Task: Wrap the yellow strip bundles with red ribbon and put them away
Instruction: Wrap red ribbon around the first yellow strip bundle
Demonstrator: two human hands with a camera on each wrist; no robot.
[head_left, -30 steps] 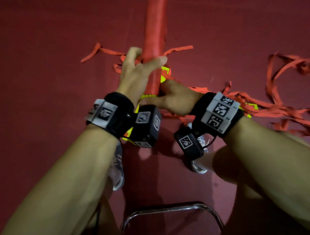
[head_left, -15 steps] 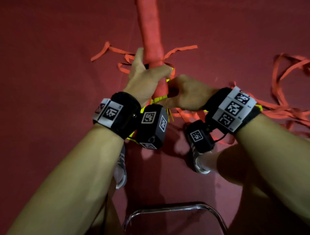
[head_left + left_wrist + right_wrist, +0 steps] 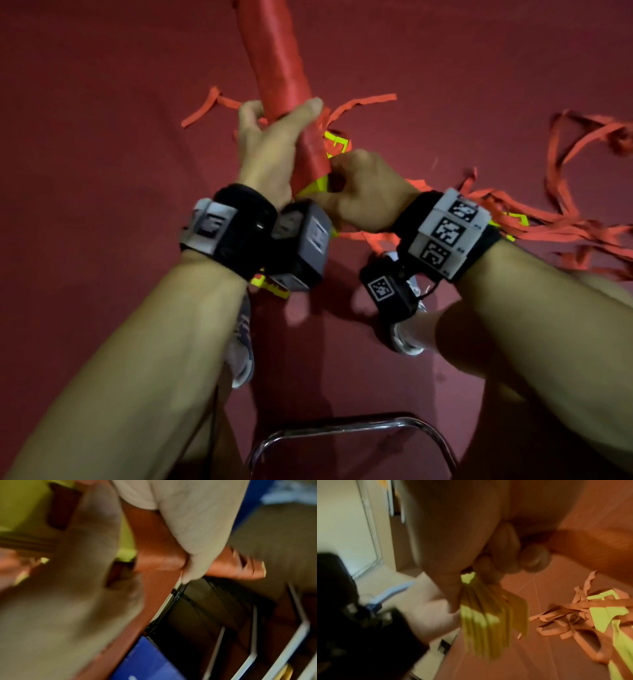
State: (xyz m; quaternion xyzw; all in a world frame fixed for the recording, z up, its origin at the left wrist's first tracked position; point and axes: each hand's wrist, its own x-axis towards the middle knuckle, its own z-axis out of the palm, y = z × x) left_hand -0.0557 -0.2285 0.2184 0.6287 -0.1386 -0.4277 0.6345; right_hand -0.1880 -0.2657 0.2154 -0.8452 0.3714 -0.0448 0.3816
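Observation:
A long bundle wrapped in red ribbon (image 3: 277,58) rises from my hands toward the top of the head view. My left hand (image 3: 274,144) grips it around its lower part, thumb across the front. My right hand (image 3: 359,192) holds the bundle's bare near end, where yellow strips (image 3: 315,186) stick out. In the right wrist view the curled fingers (image 3: 505,551) clamp the yellow strips (image 3: 488,614), which fan out below the fist. The left wrist view is blurred and shows no fingers clearly.
Loose red ribbon (image 3: 565,226) lies tangled on the red floor (image 3: 102,137) at the right, with more scraps (image 3: 212,104) behind my left hand. Yellow pieces (image 3: 604,615) lie among the ribbon. A chrome stool frame (image 3: 349,428) stands below my arms, my shoes (image 3: 239,342) beside it.
The wrapped bundle has tilted, its far end swinging left. Both hands have shifted slightly along it and kept their hold.

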